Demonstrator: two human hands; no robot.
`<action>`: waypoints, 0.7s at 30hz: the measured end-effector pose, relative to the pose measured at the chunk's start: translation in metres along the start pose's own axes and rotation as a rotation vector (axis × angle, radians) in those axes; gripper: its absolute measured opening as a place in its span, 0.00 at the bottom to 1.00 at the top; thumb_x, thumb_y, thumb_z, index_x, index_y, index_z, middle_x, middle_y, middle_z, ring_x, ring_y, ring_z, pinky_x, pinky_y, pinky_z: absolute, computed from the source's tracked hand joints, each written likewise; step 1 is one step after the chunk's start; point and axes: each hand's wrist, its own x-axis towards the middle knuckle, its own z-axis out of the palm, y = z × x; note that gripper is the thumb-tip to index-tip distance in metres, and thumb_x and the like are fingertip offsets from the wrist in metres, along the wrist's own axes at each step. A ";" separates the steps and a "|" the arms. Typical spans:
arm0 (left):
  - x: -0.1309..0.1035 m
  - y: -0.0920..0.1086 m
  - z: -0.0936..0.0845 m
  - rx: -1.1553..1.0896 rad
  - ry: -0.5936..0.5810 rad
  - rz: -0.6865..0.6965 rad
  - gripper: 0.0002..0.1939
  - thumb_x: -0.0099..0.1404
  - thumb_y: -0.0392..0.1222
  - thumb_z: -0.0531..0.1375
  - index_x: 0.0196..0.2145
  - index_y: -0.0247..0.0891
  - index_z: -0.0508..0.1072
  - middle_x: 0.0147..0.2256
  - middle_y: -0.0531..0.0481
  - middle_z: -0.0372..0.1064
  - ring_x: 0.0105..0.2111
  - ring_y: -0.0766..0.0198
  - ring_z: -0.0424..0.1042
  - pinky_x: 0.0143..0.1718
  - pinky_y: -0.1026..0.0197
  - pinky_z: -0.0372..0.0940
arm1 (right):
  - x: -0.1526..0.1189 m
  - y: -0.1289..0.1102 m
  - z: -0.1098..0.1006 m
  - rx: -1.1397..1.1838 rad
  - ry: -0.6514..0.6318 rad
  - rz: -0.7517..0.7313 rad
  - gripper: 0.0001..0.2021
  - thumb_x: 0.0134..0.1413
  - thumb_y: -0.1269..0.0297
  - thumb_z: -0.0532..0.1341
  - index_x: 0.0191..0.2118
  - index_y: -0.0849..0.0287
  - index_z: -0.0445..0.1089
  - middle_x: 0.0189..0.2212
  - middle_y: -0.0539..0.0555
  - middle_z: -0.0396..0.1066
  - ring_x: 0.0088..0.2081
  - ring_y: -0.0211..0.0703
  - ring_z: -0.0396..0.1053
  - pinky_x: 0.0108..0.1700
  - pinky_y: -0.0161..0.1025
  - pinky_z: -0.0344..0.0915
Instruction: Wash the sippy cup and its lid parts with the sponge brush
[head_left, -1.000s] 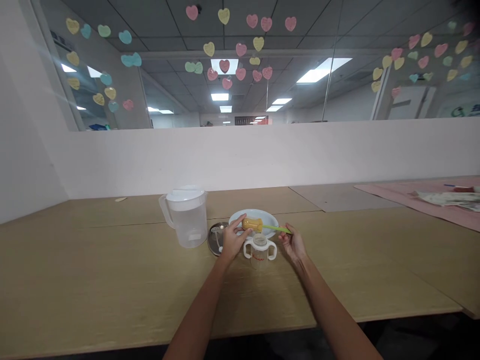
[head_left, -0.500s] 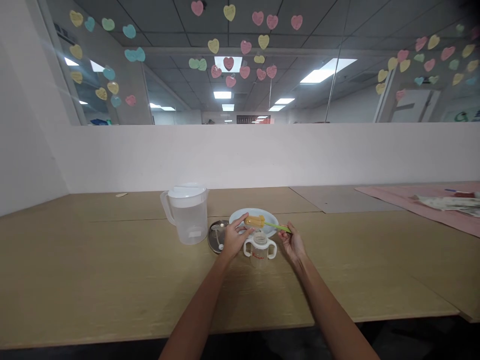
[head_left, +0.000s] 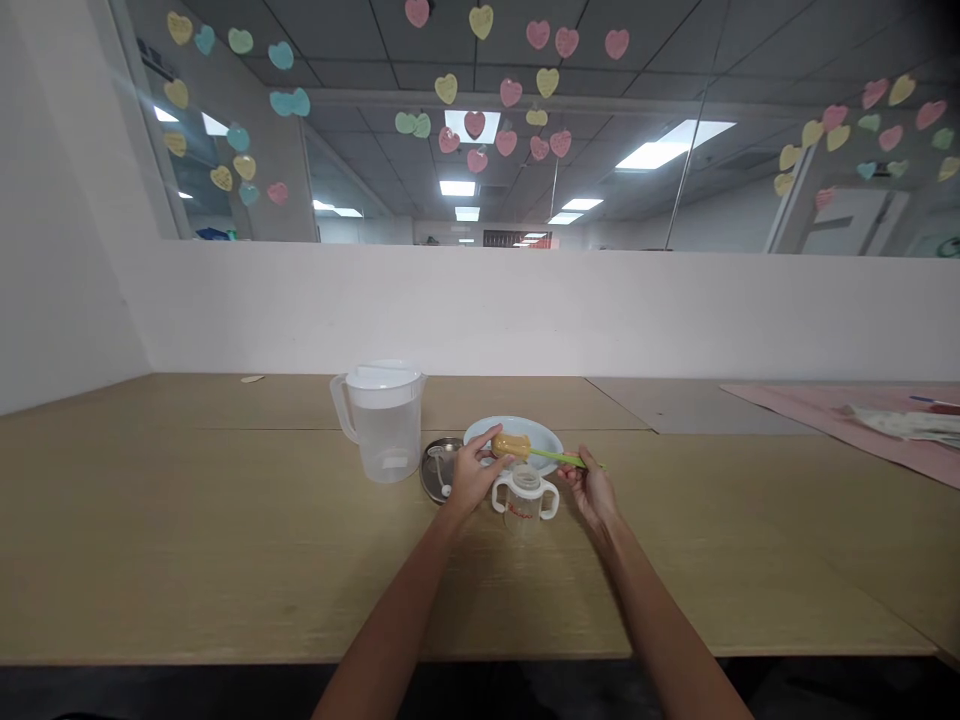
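Between the thumb and fingers of my left hand [head_left: 472,475] is a small yellow-orange piece [head_left: 511,445], like a cap or cup lying on its side. My right hand [head_left: 590,484] grips a thin green stick [head_left: 555,456], whose left end meets the open side of the yellow piece. Just below them stands a clear bottle [head_left: 523,508] with two white handles and an open top. Behind my hands lies a white oval plate [head_left: 550,437]. A round metal dish [head_left: 430,476] holding a white straw part [head_left: 441,473] is left of my left hand.
A translucent lidded pitcher [head_left: 390,430] stands left of the metal dish. Far right, a pink cloth [head_left: 795,405] carries a plastic packet [head_left: 892,424]. A grey sheet [head_left: 652,400] lies at the back, near the white wall [head_left: 525,310]. A flat beige piece [head_left: 253,379] is back left.
The camera view has shifted slightly. The green stick now shows beyond the right hand's fingers, and the yellow piece is turned a little; both hands keep their holds.
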 end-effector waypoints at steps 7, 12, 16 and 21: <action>0.002 -0.002 -0.001 0.040 -0.006 0.005 0.29 0.49 0.39 0.67 0.51 0.40 0.70 0.52 0.43 0.66 0.41 0.60 0.72 0.44 0.58 0.69 | -0.002 -0.007 0.003 0.031 0.055 0.101 0.11 0.58 0.67 0.56 0.25 0.64 0.65 0.12 0.48 0.64 0.12 0.28 0.61 0.19 0.23 0.66; 0.002 -0.001 -0.001 0.006 -0.014 0.003 0.29 0.49 0.39 0.67 0.50 0.39 0.70 0.52 0.43 0.66 0.40 0.61 0.72 0.43 0.59 0.69 | -0.001 -0.008 0.001 0.082 0.081 0.108 0.09 0.56 0.69 0.57 0.25 0.63 0.63 0.12 0.46 0.63 0.11 0.27 0.58 0.16 0.23 0.65; 0.002 0.002 0.000 -0.001 -0.017 -0.002 0.28 0.49 0.38 0.67 0.49 0.39 0.71 0.52 0.43 0.66 0.42 0.60 0.72 0.45 0.58 0.68 | 0.001 -0.008 0.000 0.107 0.092 0.136 0.09 0.56 0.69 0.56 0.25 0.63 0.63 0.13 0.45 0.64 0.11 0.27 0.58 0.15 0.23 0.64; 0.001 0.004 0.001 -0.034 -0.018 -0.038 0.29 0.48 0.38 0.67 0.50 0.38 0.71 0.49 0.43 0.69 0.41 0.60 0.72 0.45 0.57 0.68 | 0.003 -0.006 -0.001 0.153 0.065 0.137 0.10 0.56 0.69 0.57 0.24 0.63 0.63 0.11 0.44 0.61 0.12 0.27 0.58 0.18 0.22 0.66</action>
